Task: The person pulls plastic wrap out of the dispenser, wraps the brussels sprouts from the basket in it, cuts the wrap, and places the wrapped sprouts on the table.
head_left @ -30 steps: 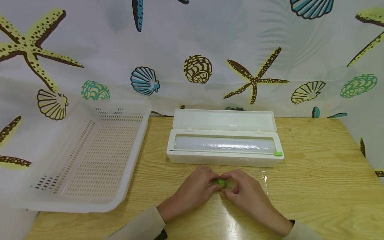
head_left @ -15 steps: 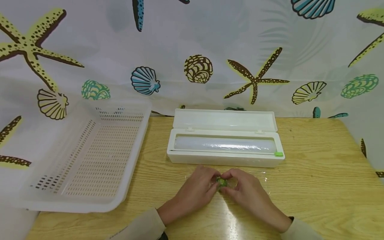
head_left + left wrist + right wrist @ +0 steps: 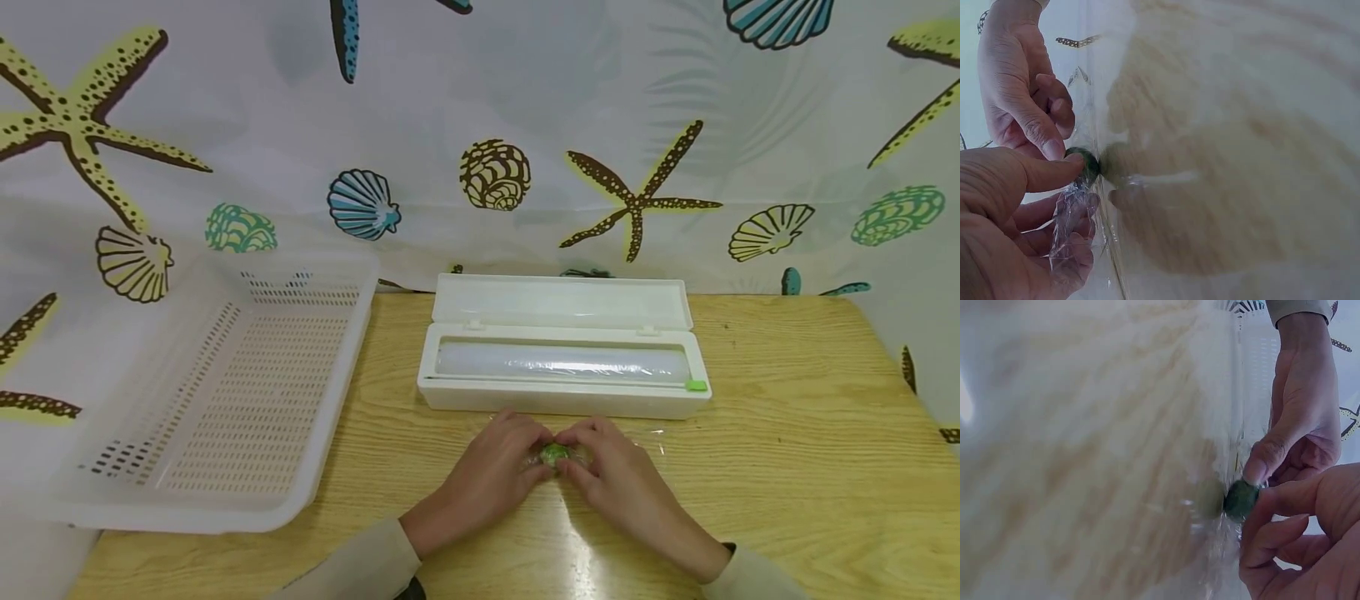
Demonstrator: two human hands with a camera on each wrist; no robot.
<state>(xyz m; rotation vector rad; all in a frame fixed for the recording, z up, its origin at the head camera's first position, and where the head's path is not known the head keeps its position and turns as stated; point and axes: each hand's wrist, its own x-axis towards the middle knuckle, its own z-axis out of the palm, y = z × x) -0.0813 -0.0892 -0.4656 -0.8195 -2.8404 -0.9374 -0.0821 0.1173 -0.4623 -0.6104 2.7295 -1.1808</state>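
A small round green thing (image 3: 554,455), like a little lime, sits on the table in clear cling film (image 3: 654,437). My left hand (image 3: 497,467) pinches it from the left and my right hand (image 3: 617,479) from the right. In the left wrist view, crinkled cling film (image 3: 1072,231) is gathered among the left hand's fingers, and the left thumb presses on the green thing (image 3: 1090,164). In the right wrist view both hands meet at the green thing (image 3: 1241,500), whose underside lies close to the shiny tabletop. Part of the film is hidden under the hands.
Just behind the hands stands a white cling film box (image 3: 562,400), lid up, with a film roll (image 3: 562,360) inside and a green slider (image 3: 696,386) at its right end. A white slotted basket (image 3: 318,433) stands at the left of the wooden table (image 3: 810,433).
Both hands stay at the same place. Their fingers have shifted slightly around the green thing, which shows a little differently. The film's right edge has moved a little inward.
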